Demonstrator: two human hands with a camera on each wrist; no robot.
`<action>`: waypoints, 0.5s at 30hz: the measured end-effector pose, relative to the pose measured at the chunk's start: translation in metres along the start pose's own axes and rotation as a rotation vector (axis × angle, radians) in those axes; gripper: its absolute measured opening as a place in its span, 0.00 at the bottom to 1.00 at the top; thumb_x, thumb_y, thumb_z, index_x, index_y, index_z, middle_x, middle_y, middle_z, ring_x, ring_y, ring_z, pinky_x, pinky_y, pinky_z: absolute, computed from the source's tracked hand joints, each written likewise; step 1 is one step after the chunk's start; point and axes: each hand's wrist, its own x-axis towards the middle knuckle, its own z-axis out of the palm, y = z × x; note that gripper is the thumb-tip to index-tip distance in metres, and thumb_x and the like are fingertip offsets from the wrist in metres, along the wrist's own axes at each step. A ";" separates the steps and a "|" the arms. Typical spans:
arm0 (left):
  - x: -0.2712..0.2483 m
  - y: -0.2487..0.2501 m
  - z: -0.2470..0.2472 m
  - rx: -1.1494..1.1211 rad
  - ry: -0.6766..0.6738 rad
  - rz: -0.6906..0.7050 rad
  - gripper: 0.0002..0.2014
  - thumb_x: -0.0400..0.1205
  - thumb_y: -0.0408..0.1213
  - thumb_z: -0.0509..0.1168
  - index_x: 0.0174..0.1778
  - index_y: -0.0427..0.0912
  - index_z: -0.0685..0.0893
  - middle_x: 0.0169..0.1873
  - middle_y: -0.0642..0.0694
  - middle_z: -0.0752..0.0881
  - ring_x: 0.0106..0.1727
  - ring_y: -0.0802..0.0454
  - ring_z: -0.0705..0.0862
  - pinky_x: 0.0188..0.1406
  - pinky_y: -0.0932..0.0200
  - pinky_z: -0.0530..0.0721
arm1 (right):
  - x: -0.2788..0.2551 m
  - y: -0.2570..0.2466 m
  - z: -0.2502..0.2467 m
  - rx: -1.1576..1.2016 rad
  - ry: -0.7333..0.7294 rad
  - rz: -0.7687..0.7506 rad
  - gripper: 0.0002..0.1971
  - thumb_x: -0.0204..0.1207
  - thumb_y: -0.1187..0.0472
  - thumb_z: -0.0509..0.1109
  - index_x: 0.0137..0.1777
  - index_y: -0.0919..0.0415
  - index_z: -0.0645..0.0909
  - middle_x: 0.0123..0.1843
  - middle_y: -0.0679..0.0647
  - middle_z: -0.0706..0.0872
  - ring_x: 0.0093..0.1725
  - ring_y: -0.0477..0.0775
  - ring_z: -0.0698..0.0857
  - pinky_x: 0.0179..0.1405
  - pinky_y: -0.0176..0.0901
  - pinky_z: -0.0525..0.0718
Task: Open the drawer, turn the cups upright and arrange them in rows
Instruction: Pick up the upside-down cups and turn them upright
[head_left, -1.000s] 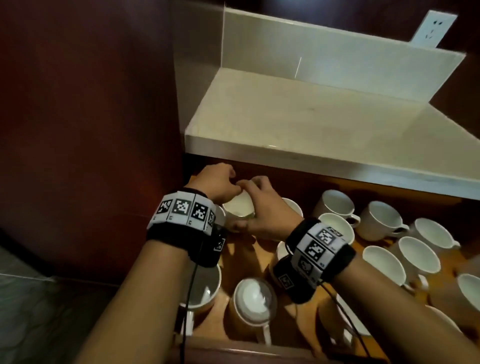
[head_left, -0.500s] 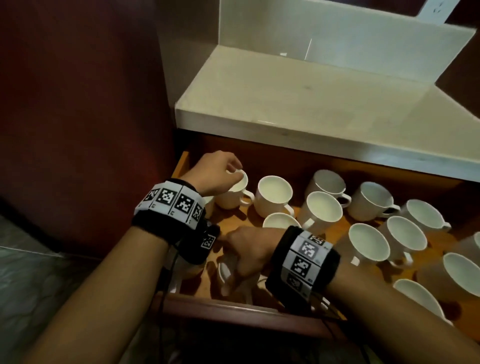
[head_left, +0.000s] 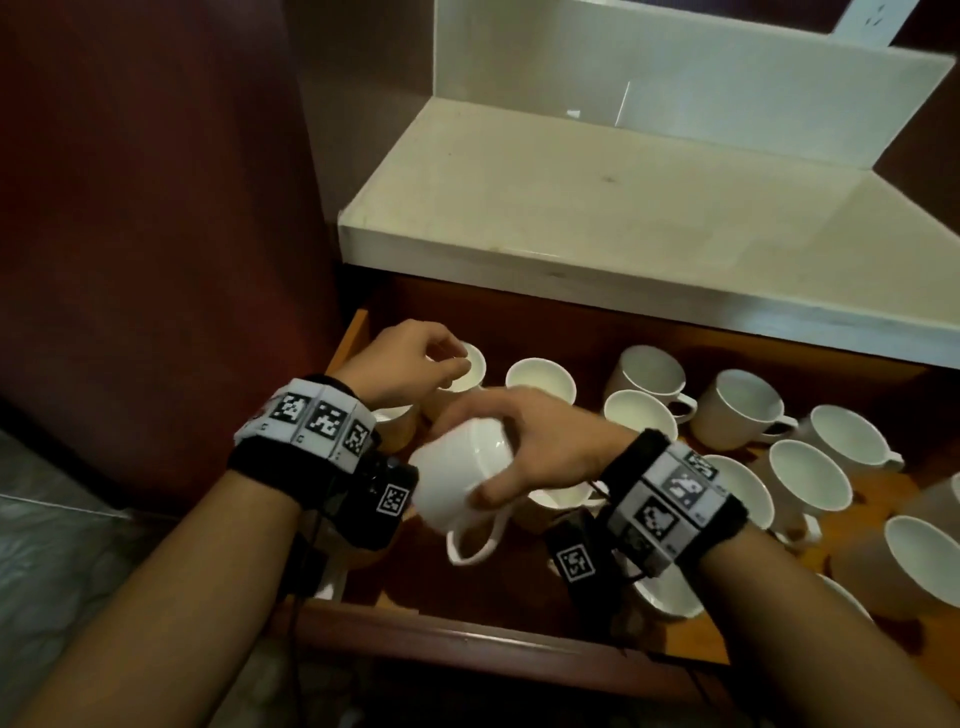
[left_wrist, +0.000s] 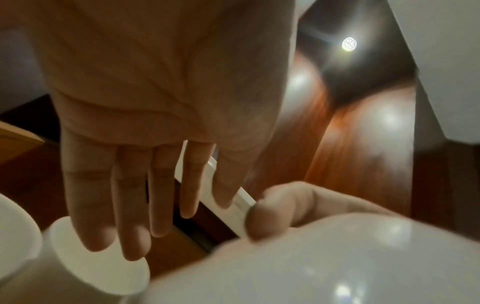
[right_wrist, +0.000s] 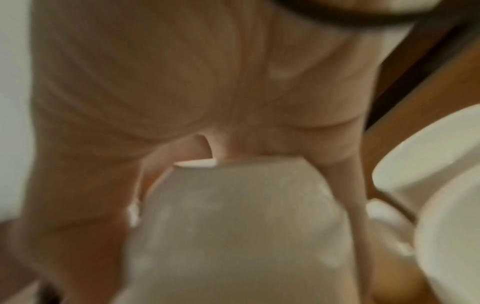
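Right hand (head_left: 540, 447) grasping glossy white ceramic cup with loop handle (head_left: 462, 483), fingers wrapped over body near base, thumb underneath; cup lifted above front-left part of open brown wooden drawer (head_left: 467, 631), tipped on its side, handle hanging down, rim pointing away toward left. Same cup filling right wrist view (right_wrist: 233, 226), blurred. Left hand (head_left: 410, 364) over upright white cup in back-left corner of drawer (head_left: 470, 371), fingers loosely curled at its rim; in left wrist view fingers (left_wrist: 135, 216) extended, relaxed, tips over a cup rim, nothing clasped.

Handling, judged: glazed ceramic, stiff, smooth and slippery, chips or breaks if knocked against neighbours; moderate weight, fine for one hand. Best hold around body or through handle; present wrap over body suits rolling it upright.

Looks: plain white, rounded wall tapering to narrower foot, bright highlights on glaze, no print visible.

Other white cups (head_left: 810, 473) standing mouth-up along back and right side of drawer, handles pointing various ways, rows still uneven. Pale stone-look tabletop (head_left: 597, 208) above drawer, bare where seen. Marker-printed wristbands (head_left: 670, 499) on both wrists.
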 end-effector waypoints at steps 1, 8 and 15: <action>-0.002 0.003 0.000 -0.080 -0.012 -0.016 0.08 0.82 0.41 0.67 0.54 0.43 0.85 0.51 0.44 0.89 0.43 0.53 0.90 0.41 0.58 0.89 | -0.004 0.005 -0.005 0.086 0.069 -0.011 0.29 0.59 0.56 0.83 0.62 0.44 0.81 0.61 0.43 0.82 0.60 0.46 0.81 0.56 0.48 0.86; -0.023 0.036 0.005 -0.331 -0.304 -0.047 0.14 0.86 0.50 0.55 0.52 0.45 0.81 0.39 0.47 0.85 0.30 0.60 0.86 0.26 0.65 0.81 | -0.013 0.022 -0.016 0.305 0.517 -0.108 0.31 0.54 0.58 0.83 0.59 0.51 0.78 0.58 0.43 0.82 0.57 0.42 0.83 0.51 0.34 0.84; -0.019 0.026 -0.006 -0.161 -0.273 -0.111 0.41 0.52 0.56 0.78 0.62 0.49 0.79 0.56 0.46 0.84 0.55 0.48 0.86 0.50 0.47 0.87 | -0.010 0.021 -0.015 0.264 0.392 0.002 0.39 0.58 0.53 0.87 0.69 0.48 0.72 0.64 0.43 0.79 0.62 0.43 0.80 0.53 0.29 0.79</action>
